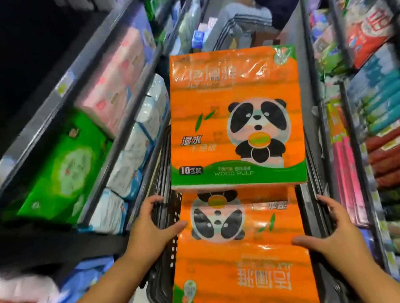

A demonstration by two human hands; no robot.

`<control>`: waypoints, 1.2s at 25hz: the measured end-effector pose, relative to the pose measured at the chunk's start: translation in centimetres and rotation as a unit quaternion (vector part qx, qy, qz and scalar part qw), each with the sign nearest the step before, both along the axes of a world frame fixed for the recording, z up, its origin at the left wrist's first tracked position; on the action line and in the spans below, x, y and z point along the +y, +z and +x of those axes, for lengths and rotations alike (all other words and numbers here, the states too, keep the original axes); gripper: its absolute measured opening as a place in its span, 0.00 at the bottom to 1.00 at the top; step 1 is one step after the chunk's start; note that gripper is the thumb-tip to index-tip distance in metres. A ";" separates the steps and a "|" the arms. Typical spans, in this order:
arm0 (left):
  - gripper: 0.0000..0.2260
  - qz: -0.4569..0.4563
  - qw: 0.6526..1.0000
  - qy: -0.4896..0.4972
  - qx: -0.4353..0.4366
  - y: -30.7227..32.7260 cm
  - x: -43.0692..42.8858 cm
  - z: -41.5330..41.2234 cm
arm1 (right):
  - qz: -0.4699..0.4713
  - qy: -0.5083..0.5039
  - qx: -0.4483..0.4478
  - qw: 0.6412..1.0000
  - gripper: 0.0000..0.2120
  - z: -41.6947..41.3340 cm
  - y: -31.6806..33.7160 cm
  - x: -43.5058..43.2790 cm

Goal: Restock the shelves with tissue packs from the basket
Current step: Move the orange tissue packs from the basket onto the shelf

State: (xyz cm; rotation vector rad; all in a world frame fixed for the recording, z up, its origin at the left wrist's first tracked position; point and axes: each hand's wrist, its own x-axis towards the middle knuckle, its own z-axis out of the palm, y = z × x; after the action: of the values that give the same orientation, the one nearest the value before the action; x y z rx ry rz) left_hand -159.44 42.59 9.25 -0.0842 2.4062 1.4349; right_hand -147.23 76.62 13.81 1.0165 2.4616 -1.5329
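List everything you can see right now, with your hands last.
tissue packs: two, orange with panda, far pack overlapping near pack, in basket
basket: one, black, centre
green pack: one, green, left shelf
pink packs: several, pink, left shelf
white packs: several, white-blue, lower left shelf
teal packs: several, teal, right shelf
red packs: several, red, right shelf
person: one, aisle's far end
left hand: thumb on near pack, fingers at basket's left rim
right hand: thumb on near pack, right side

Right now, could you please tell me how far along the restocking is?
Done: the shelves look largely filled. In hand: left hand and right hand flank the near pack, thumbs on it; the grip is unclear. Left: it and the far pack lie in the basket, unshelved.
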 end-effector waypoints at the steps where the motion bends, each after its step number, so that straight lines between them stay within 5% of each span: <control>1: 0.30 0.005 1.000 0.002 0.000 -0.3 1.0 -3.6 | -0.006 -0.013 0.008 1.000 0.53 -3.1 -0.3 1.0; 17: 0.33 -0.069 0.995 -0.071 0.001 -11.6 8.4 -51.1 | -0.062 -0.107 -0.002 0.992 0.50 -46.0 -13.4 5.4; 30: 0.33 -0.040 0.997 -0.062 -0.013 -33.8 5.7 -69.5 | -0.031 -0.122 -0.025 0.992 0.46 -65.7 -36.2 3.3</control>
State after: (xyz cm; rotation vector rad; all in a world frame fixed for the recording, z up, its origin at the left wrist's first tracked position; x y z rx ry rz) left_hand -228.97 48.27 -24.50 0.0257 2.4035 1.2748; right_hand -212.92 79.96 -22.41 1.3685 2.3129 -1.6146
